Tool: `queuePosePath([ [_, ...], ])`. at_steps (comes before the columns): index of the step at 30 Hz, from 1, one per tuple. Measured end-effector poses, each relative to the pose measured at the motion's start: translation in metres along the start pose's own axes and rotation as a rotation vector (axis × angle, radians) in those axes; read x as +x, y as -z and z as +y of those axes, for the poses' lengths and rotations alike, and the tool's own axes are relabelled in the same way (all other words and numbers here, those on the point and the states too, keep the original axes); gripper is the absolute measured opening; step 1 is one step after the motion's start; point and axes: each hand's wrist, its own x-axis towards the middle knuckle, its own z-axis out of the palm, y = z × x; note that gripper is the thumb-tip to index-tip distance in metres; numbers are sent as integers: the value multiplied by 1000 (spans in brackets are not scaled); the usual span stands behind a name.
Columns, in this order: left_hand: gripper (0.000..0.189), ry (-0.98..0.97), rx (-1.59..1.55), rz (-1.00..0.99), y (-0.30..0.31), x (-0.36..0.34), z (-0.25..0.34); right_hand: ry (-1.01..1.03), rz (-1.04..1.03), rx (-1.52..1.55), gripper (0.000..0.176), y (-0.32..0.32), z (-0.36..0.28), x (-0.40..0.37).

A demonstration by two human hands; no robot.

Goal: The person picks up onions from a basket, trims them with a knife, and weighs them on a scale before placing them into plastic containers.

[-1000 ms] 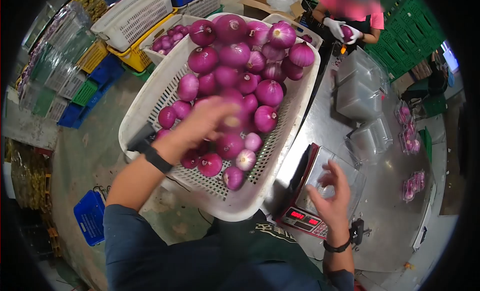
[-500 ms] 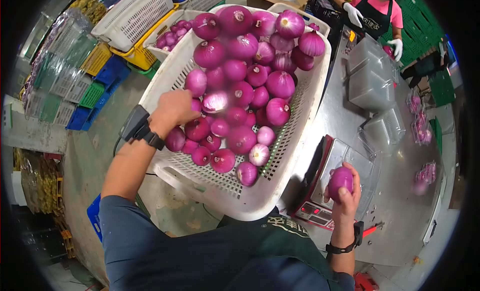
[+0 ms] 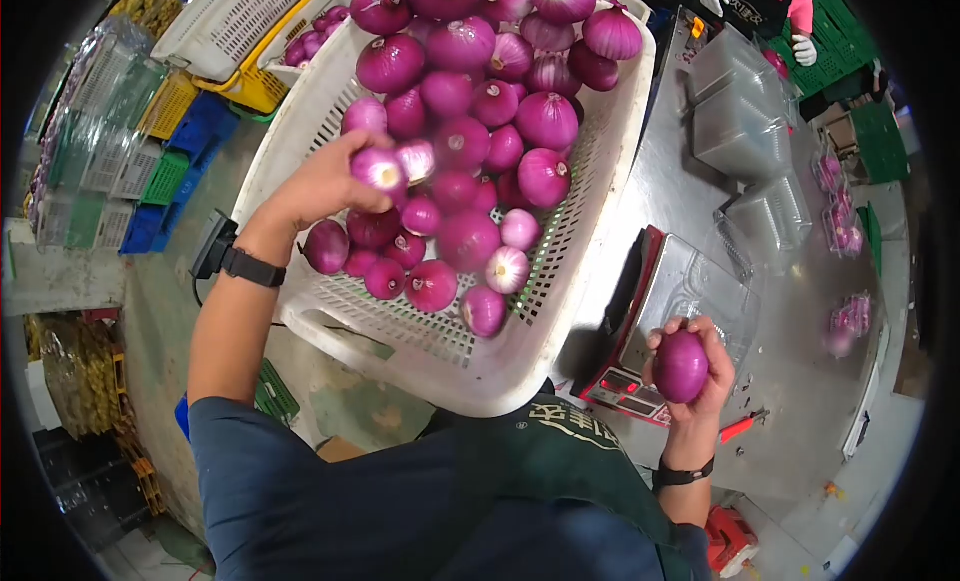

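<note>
My left hand [image 3: 335, 181] is closed around a red onion [image 3: 379, 171] with a pale root end, over the left side of a white perforated crate [image 3: 300, 303]. Many more red onions [image 3: 547, 121] lie heaped in that crate. On the right, my right hand [image 3: 705, 366] holds another red onion [image 3: 681, 366], its fingers curled round the far side. This hand is above the front of a red-edged digital scale [image 3: 628, 386], on which a clear plastic tray [image 3: 700, 281] rests.
Stacked clear plastic containers [image 3: 740, 131] stand on the steel table [image 3: 790, 421], with packed onions [image 3: 845, 231] farther right. An orange-handled tool [image 3: 738, 428] lies near the scale. Across the table is a co-worker in white gloves [image 3: 804, 50]. Crates [image 3: 190, 131] are stacked at left.
My left hand has taken hold of an onion and lifted it slightly from the heap. The right hand has turned its onion, still held near the scale. The view has shifted a little.
</note>
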Motion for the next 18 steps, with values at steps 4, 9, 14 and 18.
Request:
queuePosePath([
  [4,69,-521,-54,-129,-58,-14,80,-3,-153,-285,36,-35,4,22],
  [9,70,-976,152,-211,-139,-17,138,-10,-276,-368,78,-91,12,42],
  [14,75,-970,251,-226,-169,-12,149,-64,-113,-398,71,-78,5,33],
  [18,62,-968,263,-100,-145,14,127,89,45,-448,59,-46,-14,17],
])
